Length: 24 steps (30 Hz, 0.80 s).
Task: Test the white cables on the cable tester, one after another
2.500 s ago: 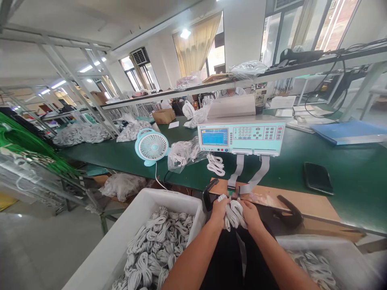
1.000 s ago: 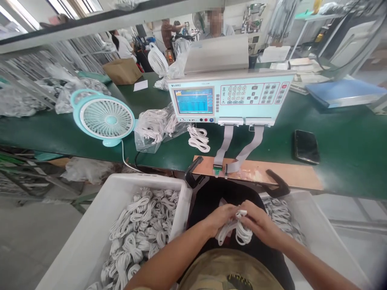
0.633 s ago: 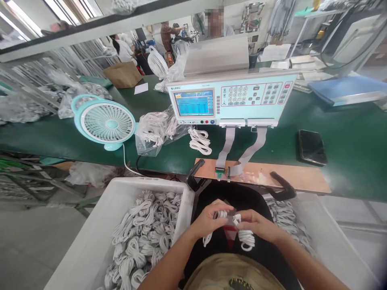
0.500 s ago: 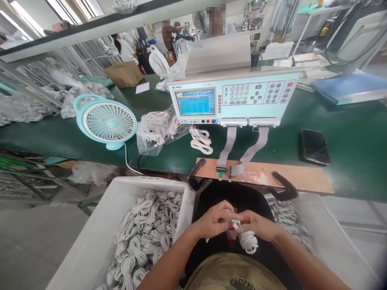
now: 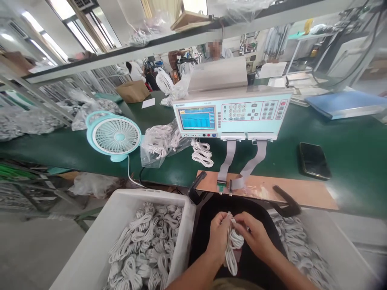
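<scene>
A coiled white cable [image 5: 232,243] hangs between my two hands, above my dark-clothed lap. My left hand [image 5: 218,235] is closed round its upper left side, near a connector end. The fingers of my right hand [image 5: 252,231] pinch the upper right part of the same cable. Just beyond the hands, small connectors [image 5: 225,188] on grey ribbon cables [image 5: 230,157] sit at the edge of a brown board [image 5: 272,187]. The ribbons run up to a tester with a lit blue screen [image 5: 198,118].
White bins hold coiled cables at the left [image 5: 75,245] and right [image 5: 341,249]. Black clamps [image 5: 196,188] grip the board. A fan [image 5: 117,137], bagged cables [image 5: 159,145] and a phone [image 5: 315,160] lie on the green table [image 5: 281,157]. A person sits behind the tester.
My hands have come closer together and more upright, and longer loops of cable now hang below them. The view has tilted upward. The tester's screen shows a different page.
</scene>
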{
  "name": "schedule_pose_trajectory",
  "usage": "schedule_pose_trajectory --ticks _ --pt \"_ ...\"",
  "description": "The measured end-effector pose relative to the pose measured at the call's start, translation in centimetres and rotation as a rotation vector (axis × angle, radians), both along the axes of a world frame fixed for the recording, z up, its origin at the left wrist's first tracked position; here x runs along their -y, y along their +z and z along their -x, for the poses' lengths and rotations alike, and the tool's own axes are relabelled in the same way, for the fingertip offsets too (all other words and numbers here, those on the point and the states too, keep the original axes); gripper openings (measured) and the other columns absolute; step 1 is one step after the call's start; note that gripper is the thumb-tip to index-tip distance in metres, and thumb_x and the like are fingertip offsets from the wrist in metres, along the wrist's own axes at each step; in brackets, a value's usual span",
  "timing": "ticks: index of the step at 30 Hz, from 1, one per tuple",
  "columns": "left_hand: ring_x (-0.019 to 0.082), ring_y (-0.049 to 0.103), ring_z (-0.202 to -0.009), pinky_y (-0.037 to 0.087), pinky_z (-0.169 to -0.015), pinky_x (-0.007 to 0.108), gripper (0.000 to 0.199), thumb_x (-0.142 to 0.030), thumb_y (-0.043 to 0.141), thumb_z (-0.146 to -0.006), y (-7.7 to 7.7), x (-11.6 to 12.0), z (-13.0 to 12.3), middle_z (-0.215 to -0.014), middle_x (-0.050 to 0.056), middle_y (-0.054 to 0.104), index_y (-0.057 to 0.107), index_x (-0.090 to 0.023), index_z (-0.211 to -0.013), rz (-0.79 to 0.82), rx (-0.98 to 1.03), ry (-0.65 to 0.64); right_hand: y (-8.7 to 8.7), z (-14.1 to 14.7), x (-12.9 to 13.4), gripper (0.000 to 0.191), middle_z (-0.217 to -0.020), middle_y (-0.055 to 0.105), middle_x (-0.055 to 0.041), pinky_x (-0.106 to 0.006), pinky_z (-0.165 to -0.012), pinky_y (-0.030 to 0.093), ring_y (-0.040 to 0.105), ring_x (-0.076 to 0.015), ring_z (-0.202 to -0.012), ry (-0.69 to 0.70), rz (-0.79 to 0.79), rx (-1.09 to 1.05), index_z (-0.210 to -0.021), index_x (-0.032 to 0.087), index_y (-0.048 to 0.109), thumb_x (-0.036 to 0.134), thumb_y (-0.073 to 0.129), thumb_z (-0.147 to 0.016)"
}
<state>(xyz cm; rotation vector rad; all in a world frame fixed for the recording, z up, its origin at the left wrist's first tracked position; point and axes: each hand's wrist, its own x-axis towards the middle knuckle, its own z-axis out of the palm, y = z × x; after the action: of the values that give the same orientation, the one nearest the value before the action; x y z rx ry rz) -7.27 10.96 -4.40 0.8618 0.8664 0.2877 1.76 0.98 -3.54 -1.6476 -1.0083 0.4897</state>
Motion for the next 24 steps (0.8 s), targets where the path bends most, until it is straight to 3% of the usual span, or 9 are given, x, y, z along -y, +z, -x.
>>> schedule_pose_trajectory --ticks 3,7,11,16,21,24 --pt "0.009 0.043 -0.056 0.036 -0.054 0.021 0.035 -0.046 0.071 -0.067 -0.4 -0.6 -0.9 -0.061 -0.003 0.048 0.055 -0.016 -0.067 -0.173 0.068 0.047 -0.3 -0.3 -1.2 0.02 -0.075 0.052 -0.0021 -0.028 -0.064 0.043 0.051 -0.0185 -0.07 -0.124 -0.044 -0.119 -0.076 0.022 0.057 0.038 0.053 -0.087" --pt "0.009 0.044 -0.054 0.037 -0.052 0.02 0.035 -0.047 0.071 -0.067 -0.7 -2.5 -1.3 -0.06 -0.001 0.052 0.06 -0.014 -0.067 -0.345 0.031 -0.019 -0.5 -0.4 -3.0 0.027 -0.066 0.05 0.0015 -0.026 -0.057 0.04 0.046 -0.0156 -0.06 -0.253 -0.078 -0.431 -0.073 0.02 0.056 0.046 0.062 -0.08" --pt "0.007 0.04 -0.046 0.034 -0.046 0.019 0.033 -0.046 0.068 -0.07 -0.8 -3.7 -1.3 -0.054 -0.004 0.05 0.059 -0.015 -0.069 -0.364 -0.004 -0.06 -0.2 -0.4 -4.3 0.031 -0.062 0.053 0.0013 -0.026 -0.053 0.038 0.045 -0.0143 -0.056 -0.312 -0.083 -0.603 -0.067 0.018 0.058 0.046 0.07 -0.071" --pt "0.007 0.037 -0.04 0.027 -0.036 0.018 0.032 -0.049 0.063 -0.073 -0.6 -4.5 -0.9 -0.051 -0.005 0.047 0.055 -0.018 -0.07 -0.329 -0.071 -0.059 0.1 -0.5 -4.4 0.029 -0.063 0.05 0.0037 -0.024 -0.056 0.038 0.043 -0.0133 -0.057 -0.382 -0.135 -0.591 -0.071 0.021 0.054 0.046 0.066 -0.075" --pt "0.007 0.037 -0.038 0.03 -0.036 0.018 0.032 -0.049 0.063 -0.074 -0.6 -4.9 -0.6 -0.048 -0.005 0.046 0.056 -0.018 -0.069 -0.426 -0.005 -0.178 0.2 -0.6 -4.3 0.031 -0.061 0.047 0.0041 -0.023 -0.053 0.036 0.041 -0.0119 -0.055 -0.338 -0.132 -0.619 -0.071 0.02 0.054 0.047 0.068 -0.074" --pt "0.007 0.037 -0.038 0.031 -0.035 0.018 0.034 -0.05 0.064 -0.072 -0.5 -5.1 -0.9 -0.048 -0.005 0.047 0.057 -0.017 -0.071 -0.389 -0.013 -0.185 0.1 -0.8 -4.6 0.032 -0.06 0.051 0.0027 -0.023 -0.051 0.037 0.043 -0.0115 -0.053 -0.319 -0.098 -0.68 -0.071 0.018 0.058 0.046 0.072 -0.07"
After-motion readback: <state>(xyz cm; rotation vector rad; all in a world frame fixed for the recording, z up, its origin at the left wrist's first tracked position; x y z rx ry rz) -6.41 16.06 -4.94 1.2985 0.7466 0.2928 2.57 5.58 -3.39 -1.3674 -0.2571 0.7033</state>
